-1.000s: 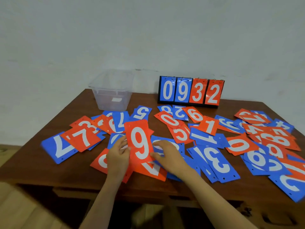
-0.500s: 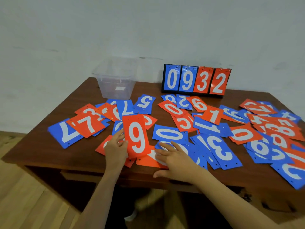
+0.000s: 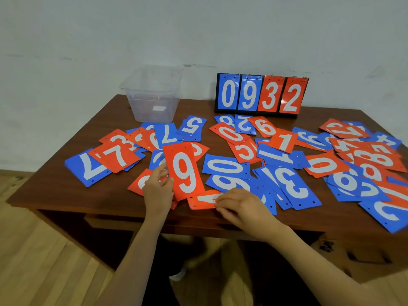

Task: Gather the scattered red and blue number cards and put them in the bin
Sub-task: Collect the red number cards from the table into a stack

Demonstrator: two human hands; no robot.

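Note:
Several red and blue number cards lie scattered over the brown wooden table (image 3: 66, 195). My left hand (image 3: 157, 188) grips the left edge of a red 9 card (image 3: 184, 171), which sits slightly raised over other cards. My right hand (image 3: 240, 206) pinches the right end of a red card (image 3: 202, 200) lying near the table's front edge. A blue 0 card (image 3: 226, 167) and a blue 3 card (image 3: 293, 186) lie just right of my hands. The clear plastic bin (image 3: 152, 96) stands at the back left, holding no cards that I can see.
A black flip scoreboard (image 3: 261, 94) showing 0 9 3 2 stands at the back centre against the white wall. Cards overlap thickly at the right (image 3: 371, 164). A large blue 7 card (image 3: 87, 167) lies at the far left. Wooden floor lies below the table.
My right hand slid back toward the table's front edge, off the blue cards, and now pinches the low red card. The left hand keeps its hold on the red 9.

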